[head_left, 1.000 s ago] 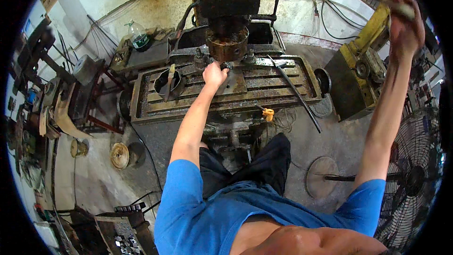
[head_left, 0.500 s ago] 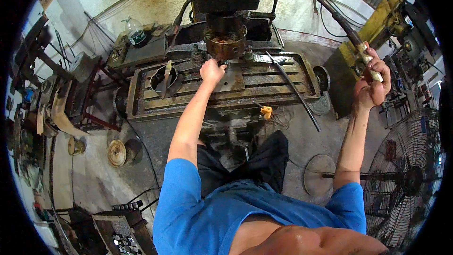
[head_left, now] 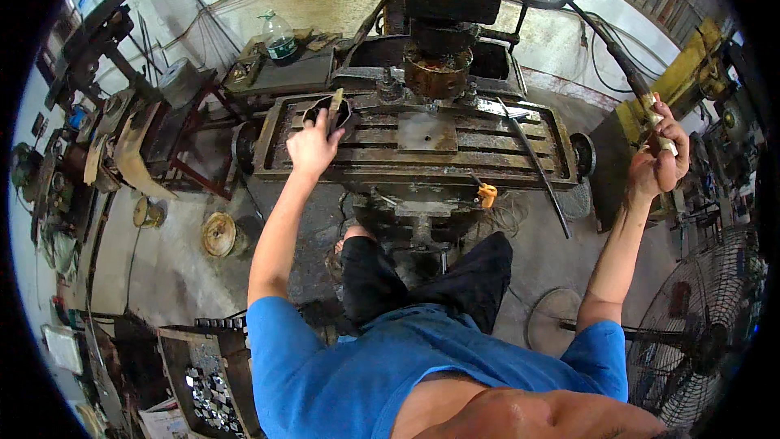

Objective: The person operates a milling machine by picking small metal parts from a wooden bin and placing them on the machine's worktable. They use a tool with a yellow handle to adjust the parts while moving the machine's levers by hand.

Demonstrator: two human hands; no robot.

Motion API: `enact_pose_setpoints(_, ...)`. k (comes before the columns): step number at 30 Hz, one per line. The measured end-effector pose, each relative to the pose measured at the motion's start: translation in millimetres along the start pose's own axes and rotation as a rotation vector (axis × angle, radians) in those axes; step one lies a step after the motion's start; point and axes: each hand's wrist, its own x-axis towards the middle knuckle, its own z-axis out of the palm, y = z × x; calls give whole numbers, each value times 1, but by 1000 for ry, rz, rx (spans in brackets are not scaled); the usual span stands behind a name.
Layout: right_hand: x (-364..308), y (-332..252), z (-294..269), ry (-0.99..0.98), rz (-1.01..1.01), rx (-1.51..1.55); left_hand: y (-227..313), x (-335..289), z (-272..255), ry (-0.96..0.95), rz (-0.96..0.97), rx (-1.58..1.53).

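Note:
My left hand (head_left: 313, 148) is at the dark open container (head_left: 348, 112) on the left of the milling machine's slotted table (head_left: 366, 164). Its fingers close around a flat brush (head_left: 335, 102), whose light upper end sticks up past them; part of the brush is hidden by the hand. At the right, my right hand (head_left: 662, 158) is wrapped round the pale-wrapped end of a long lever (head_left: 630, 70). Above the table hangs the round rusty cutter head (head_left: 439, 75). Below it lies a flat plate (head_left: 426, 132) with a small dark hole.
A long bar (head_left: 543, 171) leans over the table's right front edge. An orange-handled tool (head_left: 486, 193) sits at the front edge. A floor fan (head_left: 715, 325) stands at my right, a box of small metal pieces (head_left: 213, 394) at lower left. A bottle (head_left: 279, 39) stands behind.
My left hand has left the spot beneath the cutter head and moved left to the brush at the container. My right hand stays on the lever. The view has shifted slightly.

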Motion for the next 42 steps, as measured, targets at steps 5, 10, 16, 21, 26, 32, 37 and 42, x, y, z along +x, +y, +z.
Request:
enact_pose_setpoints(5, 2, -2, 6, 1, 77, 8, -36, -5, 26, 92, 119, 74)
enact_pose_setpoints(10, 11, -3, 2, -9, 69, 18, -36, -6, 6, 268, -123, -398)
enact_pose_setpoints(16, -4, 6, 3, 27, 0, 34, -10, -6, 25, 86, -195, -750)
enact_pose_setpoints(21, 2, 1, 3, 26, 62, 65, 70, 25, 45, 90, -121, -779)
enact_pose_setpoints(26, 2, 0, 3, 12, 53, 53, 123, 44, 70, 140, -180, -790)
enact_pose_setpoints(32, -6, 0, 7, 51, 85, 82, 123, 33, 81, 87, -163, -789)
enact_pose_setpoints(37, -16, 0, 5, 34, 91, 81, 124, 36, 69, -18, -206, -831)
enact_pose_setpoints(42, -23, 3, 4, 20, 93, 90, 117, 29, 69, -42, -163, -902)
